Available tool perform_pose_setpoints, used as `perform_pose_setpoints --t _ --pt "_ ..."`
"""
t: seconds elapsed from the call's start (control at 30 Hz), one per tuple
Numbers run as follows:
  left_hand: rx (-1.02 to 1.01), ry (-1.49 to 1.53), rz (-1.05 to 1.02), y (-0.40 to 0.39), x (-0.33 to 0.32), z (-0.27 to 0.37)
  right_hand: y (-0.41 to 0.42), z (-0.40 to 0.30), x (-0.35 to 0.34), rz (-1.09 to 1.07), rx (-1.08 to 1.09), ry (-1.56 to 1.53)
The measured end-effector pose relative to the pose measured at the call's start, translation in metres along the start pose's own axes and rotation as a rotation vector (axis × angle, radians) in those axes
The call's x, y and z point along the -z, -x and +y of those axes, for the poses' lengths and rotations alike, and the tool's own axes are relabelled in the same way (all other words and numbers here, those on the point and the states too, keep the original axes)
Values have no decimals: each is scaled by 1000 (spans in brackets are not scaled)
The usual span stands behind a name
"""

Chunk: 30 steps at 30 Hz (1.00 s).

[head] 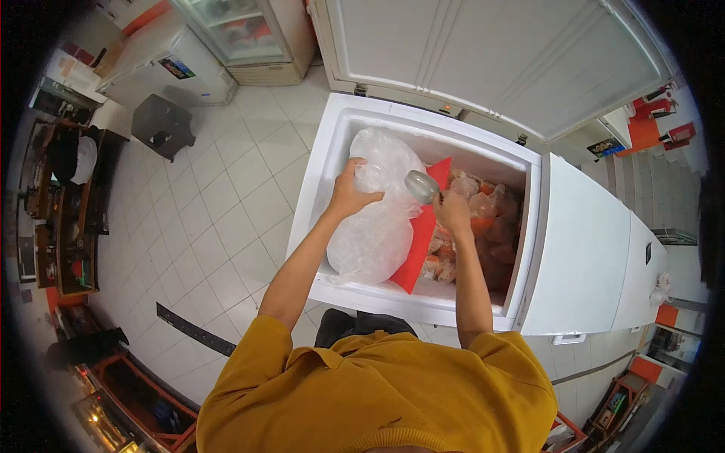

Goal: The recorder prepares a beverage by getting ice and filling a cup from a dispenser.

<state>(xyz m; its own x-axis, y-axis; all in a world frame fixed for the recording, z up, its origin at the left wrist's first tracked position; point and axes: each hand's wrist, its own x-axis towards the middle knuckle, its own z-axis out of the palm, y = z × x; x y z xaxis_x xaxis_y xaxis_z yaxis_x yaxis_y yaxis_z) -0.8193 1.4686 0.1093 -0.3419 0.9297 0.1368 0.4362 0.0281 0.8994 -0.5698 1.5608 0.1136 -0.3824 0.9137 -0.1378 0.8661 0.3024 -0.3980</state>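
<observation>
A white chest freezer (323, 113) stands open before me. At its left end lies a bulging clear plastic bag (371, 243) of whitish contents, perhaps ice, with a second bulge (391, 147) behind. My left hand (348, 192) grips the plastic where the two bulges meet, thumb and fingers spread around a rounded part. In my right hand (453, 209) is a metal scoop (422, 188), its bowl pointing left beside the bag. A red sheet (422, 243) stands on a slant between the bag and several plastic-wrapped packages (481, 206), some orange. My right forearm hides part of these.
The freezer's raised lid (453, 51) rises behind the opening. On the right a closed white lid (583, 255) adjoins it. A dark plastic stool (163, 125) stands on the tiled floor (226, 187), near another chest freezer (170, 73) and a glass-door refrigerator (243, 39).
</observation>
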Motion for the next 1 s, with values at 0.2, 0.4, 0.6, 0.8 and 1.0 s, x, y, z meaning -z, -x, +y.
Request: perform_pose_setpoints --t 0.2,0.4,0.6,0.8,1.0 --pt "111 -81 -100 9 -19 -12 6 -13 -42 -55 -33 -80" --pt "87 -26 -91 2 -17 -2 -3 -16 -57 -120 -79 -122" --pt "33 -24 -8 -2 -22 -7 -21 -5 -73 -131 -89 -109" --pt "55 -72 22 0 -26 -5 -40 0 -88 -96 -169 -60" --pt "61 -89 77 -2 -23 0 -52 2 -102 -96 -101 -76"
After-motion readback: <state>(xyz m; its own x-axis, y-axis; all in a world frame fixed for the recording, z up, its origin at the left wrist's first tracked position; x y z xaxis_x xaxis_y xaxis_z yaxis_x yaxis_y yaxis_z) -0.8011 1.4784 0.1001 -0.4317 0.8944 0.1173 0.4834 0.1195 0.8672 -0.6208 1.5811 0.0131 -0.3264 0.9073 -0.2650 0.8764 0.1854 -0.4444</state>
